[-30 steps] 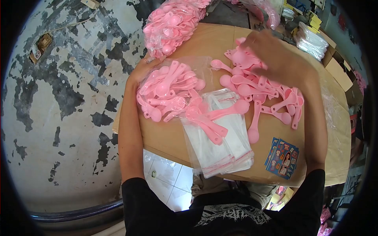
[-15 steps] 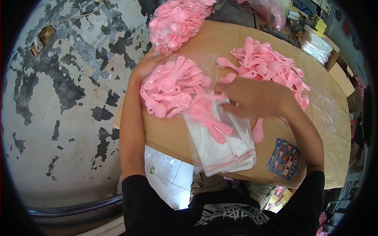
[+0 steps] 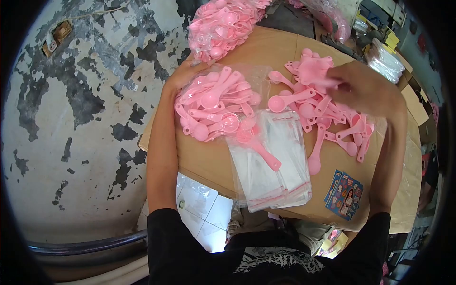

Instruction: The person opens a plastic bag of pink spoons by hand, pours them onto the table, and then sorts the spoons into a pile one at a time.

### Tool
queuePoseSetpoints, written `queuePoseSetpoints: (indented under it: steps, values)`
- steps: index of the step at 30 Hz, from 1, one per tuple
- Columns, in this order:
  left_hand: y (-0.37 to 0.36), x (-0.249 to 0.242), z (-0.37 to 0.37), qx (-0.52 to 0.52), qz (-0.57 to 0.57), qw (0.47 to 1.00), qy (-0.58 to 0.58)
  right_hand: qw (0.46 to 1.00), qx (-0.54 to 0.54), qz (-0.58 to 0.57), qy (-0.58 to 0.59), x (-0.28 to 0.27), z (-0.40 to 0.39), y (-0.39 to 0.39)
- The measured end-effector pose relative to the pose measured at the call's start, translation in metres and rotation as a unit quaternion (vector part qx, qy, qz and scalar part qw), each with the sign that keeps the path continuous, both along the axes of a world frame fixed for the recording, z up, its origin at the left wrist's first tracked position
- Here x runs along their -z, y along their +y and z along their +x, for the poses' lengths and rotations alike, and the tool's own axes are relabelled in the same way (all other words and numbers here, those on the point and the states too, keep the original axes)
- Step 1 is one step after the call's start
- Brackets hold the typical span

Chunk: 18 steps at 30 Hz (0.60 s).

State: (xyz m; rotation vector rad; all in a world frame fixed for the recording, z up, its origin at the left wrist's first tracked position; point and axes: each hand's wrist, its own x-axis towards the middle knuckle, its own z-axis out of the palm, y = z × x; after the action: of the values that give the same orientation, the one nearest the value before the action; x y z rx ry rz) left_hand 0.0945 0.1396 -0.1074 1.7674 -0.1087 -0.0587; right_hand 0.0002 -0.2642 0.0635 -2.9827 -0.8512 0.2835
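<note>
Pink plastic measuring spoons fill a clear plastic bag (image 3: 260, 76) lying on the cardboard-covered table (image 3: 204, 164). My left hand (image 3: 187, 76) rests at the bag's upper left edge, its fingertips partly hidden by the plastic. One spoon (image 3: 263, 152) points out from the bag's lower right, over a stack of clear flat bags (image 3: 285, 166). My right hand (image 3: 365, 88) is over the loose heap of pink spoons (image 3: 306, 111), smeared by motion. Blurred pink shows right at its fingertips; whether it grips a spoon I cannot tell.
A large bulging bag of pink spoons (image 3: 223, 28) stands at the back. Printed cards (image 3: 344, 195) lie near the front right. White plastic-wrapped bundles (image 3: 384, 61) and an open cardboard box (image 3: 414, 99) are at the far right. A peeling wall (image 3: 85, 118) borders the left.
My right hand has moved from beside the filled bag, rightward and back to the loose heap. One spoon handle instead of two now points over the flat bags. My left hand stays at the bag.
</note>
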Motion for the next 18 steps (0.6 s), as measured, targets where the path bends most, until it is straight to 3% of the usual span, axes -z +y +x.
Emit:
queuePoseSetpoints:
  steps: [2,4,5,7,8,10,13,18]
  values:
    - [0.002,0.002,-0.001,0.007,-0.002,1.000,0.001,0.956,-0.120,0.061,-0.260,0.033,0.022,-0.027]
    - [0.002,-0.002,-0.002,0.011,0.016,1.000,0.005,0.925,-0.229,0.178,-0.244,0.046,0.025,-0.014]
    - [0.000,-0.003,-0.003,0.005,0.015,1.000,0.007,0.956,-0.184,0.178,-0.147,0.055,0.013,0.002]
    - [-0.005,-0.006,-0.007,-0.006,0.015,1.000,0.011,0.954,-0.233,0.186,-0.038,0.080,-0.001,0.041]
    - [-0.005,-0.006,-0.005,-0.001,0.015,1.000,0.000,0.924,-0.326,0.196,-0.028,0.103,0.003,0.056]
    - [-0.003,-0.003,-0.002,0.008,0.015,1.000,-0.022,0.921,-0.351,0.169,-0.004,0.124,-0.003,0.082]
    - [-0.005,-0.005,-0.005,-0.013,0.019,1.000,0.007,0.928,-0.319,0.183,0.062,0.128,-0.011,0.094]
    - [0.000,-0.004,-0.003,0.001,0.022,1.000,0.012,0.948,-0.261,0.180,0.040,0.134,-0.020,0.103]
